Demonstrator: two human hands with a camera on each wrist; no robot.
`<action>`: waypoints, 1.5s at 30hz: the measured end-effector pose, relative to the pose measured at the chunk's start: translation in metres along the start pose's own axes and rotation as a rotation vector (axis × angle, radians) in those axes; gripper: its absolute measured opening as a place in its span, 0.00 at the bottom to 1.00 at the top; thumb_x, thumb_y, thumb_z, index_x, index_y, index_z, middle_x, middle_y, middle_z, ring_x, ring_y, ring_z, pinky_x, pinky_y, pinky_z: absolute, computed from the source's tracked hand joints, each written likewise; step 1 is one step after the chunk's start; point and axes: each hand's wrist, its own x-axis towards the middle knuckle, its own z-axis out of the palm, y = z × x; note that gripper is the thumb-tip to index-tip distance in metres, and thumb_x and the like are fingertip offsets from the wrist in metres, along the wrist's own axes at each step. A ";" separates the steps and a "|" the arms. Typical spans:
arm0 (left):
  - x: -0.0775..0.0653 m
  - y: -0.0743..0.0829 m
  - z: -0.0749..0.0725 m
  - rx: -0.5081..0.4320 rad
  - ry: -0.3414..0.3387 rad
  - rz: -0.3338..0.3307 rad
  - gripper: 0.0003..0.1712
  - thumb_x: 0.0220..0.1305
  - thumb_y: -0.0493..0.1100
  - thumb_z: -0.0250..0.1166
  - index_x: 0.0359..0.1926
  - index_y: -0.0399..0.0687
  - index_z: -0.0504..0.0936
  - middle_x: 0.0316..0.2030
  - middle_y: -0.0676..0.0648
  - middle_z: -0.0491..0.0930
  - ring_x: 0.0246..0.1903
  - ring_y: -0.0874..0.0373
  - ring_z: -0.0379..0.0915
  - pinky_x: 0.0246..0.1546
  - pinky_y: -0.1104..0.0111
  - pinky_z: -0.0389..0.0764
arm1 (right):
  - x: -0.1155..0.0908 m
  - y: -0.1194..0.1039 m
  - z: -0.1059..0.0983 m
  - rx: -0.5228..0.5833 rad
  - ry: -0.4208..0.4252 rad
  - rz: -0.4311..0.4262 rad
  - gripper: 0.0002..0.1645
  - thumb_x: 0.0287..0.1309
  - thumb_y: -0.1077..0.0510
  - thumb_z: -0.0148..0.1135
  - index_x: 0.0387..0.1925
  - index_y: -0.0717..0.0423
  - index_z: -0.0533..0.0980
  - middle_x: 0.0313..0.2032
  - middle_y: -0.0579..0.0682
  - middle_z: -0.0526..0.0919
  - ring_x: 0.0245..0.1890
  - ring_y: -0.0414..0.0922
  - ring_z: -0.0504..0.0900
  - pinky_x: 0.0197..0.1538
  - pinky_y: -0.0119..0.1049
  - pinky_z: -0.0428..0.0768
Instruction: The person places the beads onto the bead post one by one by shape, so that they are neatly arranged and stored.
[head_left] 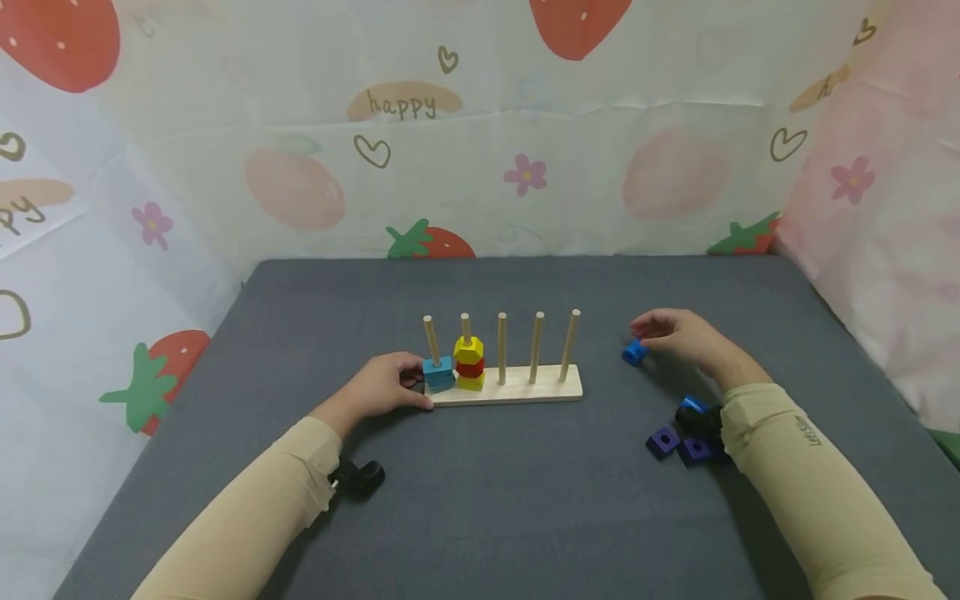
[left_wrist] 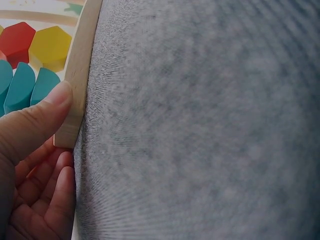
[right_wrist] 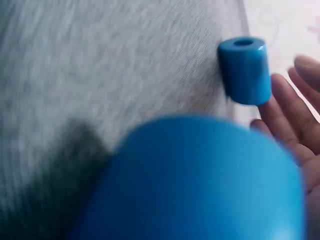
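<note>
My left hand (head_left: 384, 385) holds the left end of a wooden peg board (head_left: 536, 393). In the left wrist view its thumb (left_wrist: 57, 102) lies along the board's edge, with the other fingers curled at the end. Teal half-round blocks (head_left: 439, 375) are stacked on the leftmost peg. On the second peg sit yellow and red hexagonal blocks (head_left: 469, 367). Far to the right, my right hand (head_left: 678, 335) is beside a blue cylinder block (head_left: 634, 353) with a hole through it. In the right wrist view, loosely bent fingers (right_wrist: 290, 107) reach behind this cylinder, the thumb apart from it.
Three bare pegs (head_left: 502, 350) stand on the right part of the board. Purple square blocks (head_left: 663, 442) and another blue block (head_left: 692, 403) lie by the right wrist, partly hidden by its camera. Printed cloth (head_left: 480, 183) hangs behind the grey table (head_left: 480, 517).
</note>
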 end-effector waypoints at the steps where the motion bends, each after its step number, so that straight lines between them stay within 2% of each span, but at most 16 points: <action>1: 0.000 0.000 0.000 0.001 0.000 0.000 0.24 0.42 0.52 0.74 0.42 0.51 0.79 0.37 0.53 0.76 0.38 0.61 0.71 0.44 0.65 0.75 | 0.000 0.002 0.000 -0.004 -0.016 0.009 0.20 0.60 0.61 0.57 0.54 0.63 0.70 0.53 0.61 0.74 0.54 0.55 0.71 0.55 0.50 0.70; 6: 0.001 -0.001 0.001 0.002 -0.001 0.000 0.24 0.42 0.52 0.74 0.42 0.50 0.79 0.37 0.52 0.76 0.38 0.61 0.71 0.44 0.65 0.76 | 0.003 0.008 0.003 -0.039 -0.074 0.028 0.20 0.57 0.61 0.60 0.52 0.59 0.73 0.54 0.59 0.74 0.55 0.55 0.69 0.53 0.48 0.71; 13: 0.001 -0.001 0.000 0.001 0.002 0.000 0.25 0.42 0.53 0.74 0.42 0.51 0.80 0.37 0.53 0.77 0.38 0.60 0.71 0.43 0.65 0.75 | 0.006 0.011 0.004 -0.099 -0.098 0.043 0.20 0.56 0.59 0.61 0.51 0.58 0.75 0.52 0.61 0.73 0.41 0.49 0.72 0.39 0.37 0.73; 19: 0.000 -0.002 0.001 -0.002 0.004 0.002 0.24 0.42 0.52 0.74 0.42 0.51 0.80 0.37 0.53 0.77 0.38 0.61 0.71 0.44 0.65 0.75 | 0.007 0.011 0.006 -0.146 -0.101 0.036 0.20 0.54 0.60 0.63 0.50 0.59 0.75 0.51 0.61 0.74 0.43 0.48 0.72 0.41 0.36 0.72; 25: 0.000 -0.002 0.000 -0.002 0.004 0.004 0.24 0.42 0.52 0.74 0.42 0.51 0.80 0.37 0.53 0.76 0.38 0.60 0.71 0.44 0.65 0.75 | 0.007 0.010 0.007 -0.151 -0.106 0.023 0.17 0.52 0.59 0.65 0.45 0.60 0.76 0.44 0.58 0.77 0.36 0.47 0.72 0.38 0.36 0.71; 31: 0.000 0.000 0.000 0.001 0.000 -0.003 0.25 0.42 0.53 0.74 0.43 0.50 0.80 0.37 0.52 0.76 0.38 0.60 0.71 0.44 0.65 0.75 | 0.005 0.007 0.005 -0.108 -0.067 0.015 0.16 0.54 0.59 0.63 0.43 0.62 0.75 0.40 0.55 0.78 0.35 0.45 0.73 0.37 0.37 0.72; 38: 0.000 0.002 -0.001 -0.007 0.000 -0.018 0.25 0.42 0.52 0.74 0.43 0.50 0.80 0.37 0.52 0.76 0.38 0.60 0.71 0.44 0.65 0.75 | 0.005 -0.008 0.000 -0.068 0.008 0.013 0.16 0.55 0.57 0.62 0.45 0.59 0.74 0.42 0.55 0.78 0.43 0.50 0.73 0.46 0.42 0.72; 45: -0.001 0.001 0.000 -0.010 0.002 -0.016 0.24 0.42 0.52 0.74 0.42 0.51 0.80 0.37 0.52 0.76 0.38 0.60 0.71 0.44 0.65 0.75 | 0.005 -0.036 -0.008 -0.055 0.047 -0.055 0.24 0.56 0.53 0.62 0.54 0.57 0.70 0.46 0.56 0.75 0.46 0.50 0.73 0.49 0.46 0.73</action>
